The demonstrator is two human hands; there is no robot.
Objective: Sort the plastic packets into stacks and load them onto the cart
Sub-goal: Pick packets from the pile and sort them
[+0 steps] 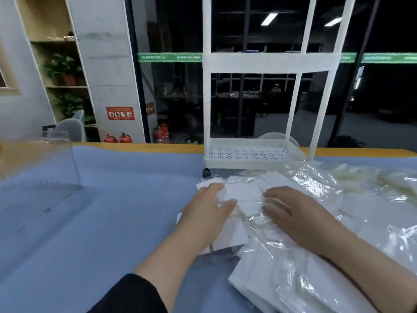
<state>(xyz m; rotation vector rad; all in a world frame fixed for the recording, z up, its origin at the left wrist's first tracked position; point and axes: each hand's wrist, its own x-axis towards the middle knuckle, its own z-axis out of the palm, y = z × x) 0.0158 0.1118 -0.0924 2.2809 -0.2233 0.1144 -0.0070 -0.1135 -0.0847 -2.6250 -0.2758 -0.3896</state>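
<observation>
On the blue-covered desk (112,199), just in front of the white cart (252,152), a person is pressing both hands onto a loose spread of plastic packets (242,195). The left hand (207,208) is lying flat on the left edge of the pile, its fingers (214,188) straight and slightly apart, thumb reaching toward the middle. The right hand (293,211) is resting palm-down on the packets beside it, fingers extended and close together, pinching nothing. More packets are lying in a heap (282,279) nearer the person, and crumpled clear wrap (361,188) is trailing off to the right. The cart's bottom tray is sitting bare, so loading appears not to have begun.

The step in hand seems to be squaring packets into a stack. Doing it well probably means drawing both palms inward to align the edges, keeping pressure light so the slick film is not sliding apart, and separating like sizes first. How many packets are lying under the hands is hard to tell, since the glossy layers are blurring together. A clear box (45,159) is standing well to the left.
</observation>
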